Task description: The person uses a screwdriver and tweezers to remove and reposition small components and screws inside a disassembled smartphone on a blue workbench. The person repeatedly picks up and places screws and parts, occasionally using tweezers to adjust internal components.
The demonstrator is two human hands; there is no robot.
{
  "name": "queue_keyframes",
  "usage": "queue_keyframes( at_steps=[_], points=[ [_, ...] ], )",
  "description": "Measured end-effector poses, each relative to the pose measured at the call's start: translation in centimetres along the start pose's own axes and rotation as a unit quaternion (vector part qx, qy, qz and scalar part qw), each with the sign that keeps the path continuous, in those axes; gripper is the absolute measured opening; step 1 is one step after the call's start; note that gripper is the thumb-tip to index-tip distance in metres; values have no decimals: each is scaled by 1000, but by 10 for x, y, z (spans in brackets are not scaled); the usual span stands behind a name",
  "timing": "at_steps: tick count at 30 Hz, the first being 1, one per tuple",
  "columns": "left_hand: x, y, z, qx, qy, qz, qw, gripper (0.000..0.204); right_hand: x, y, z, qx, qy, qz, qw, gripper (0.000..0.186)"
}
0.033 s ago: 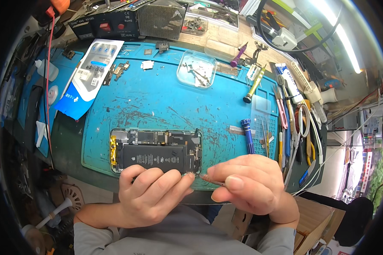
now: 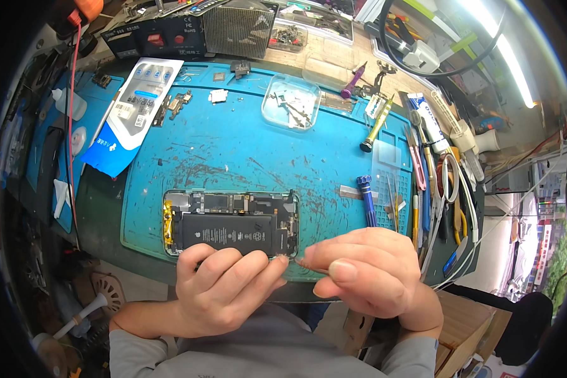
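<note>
An opened phone [image 2: 227, 230] with a black battery, circuit board and yellow flex lies on the blue mat [image 2: 233, 157]. My left hand [image 2: 230, 290] has curled fingers along the phone's lower edge, with fingertips at its lower right corner; what they hold is hidden. Just right of that corner, my right hand [image 2: 365, 271] pinches a thin metal tool [image 2: 322, 271], which looks like tweezers, angled toward the left fingertips. Its tip is too small to make out.
A plastic box [image 2: 291, 104] of small parts sits at the back. Screwdrivers [image 2: 366, 198] and many hand tools stand or lie right. A white-and-blue package [image 2: 129, 113] and bottle [image 2: 69, 104] are left. An equipment box [image 2: 151, 38] is behind the mat.
</note>
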State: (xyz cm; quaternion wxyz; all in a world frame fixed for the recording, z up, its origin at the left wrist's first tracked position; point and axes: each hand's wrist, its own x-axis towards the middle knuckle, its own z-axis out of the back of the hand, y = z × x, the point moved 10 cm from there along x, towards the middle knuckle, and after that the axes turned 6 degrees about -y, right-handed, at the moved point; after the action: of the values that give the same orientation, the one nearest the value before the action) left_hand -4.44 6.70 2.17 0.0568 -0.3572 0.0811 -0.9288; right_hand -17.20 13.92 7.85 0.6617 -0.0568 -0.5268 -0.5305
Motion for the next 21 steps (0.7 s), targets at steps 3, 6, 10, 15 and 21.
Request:
queue_keyframes(
  at_steps=[3,6,10,15,21],
  points=[
    [-1,0,0,0,-1,-3,1000,29,4,0,-5,27,6,-9,1000,42],
    [0,0,0,-1,1,-2,1000,29,8,0,-10,38,56,-48,997,44],
    [-1,0,1,3,-6,6,1000,29,14,0,-14,17,120,-61,991,45],
    [-1,0,1,-8,-18,0,1000,30,23,1,-12,26,91,-54,994,48],
    [1,-1,3,-7,-22,1,1000,31,23,5,-16,-6,104,-37,994,49]
  ],
)
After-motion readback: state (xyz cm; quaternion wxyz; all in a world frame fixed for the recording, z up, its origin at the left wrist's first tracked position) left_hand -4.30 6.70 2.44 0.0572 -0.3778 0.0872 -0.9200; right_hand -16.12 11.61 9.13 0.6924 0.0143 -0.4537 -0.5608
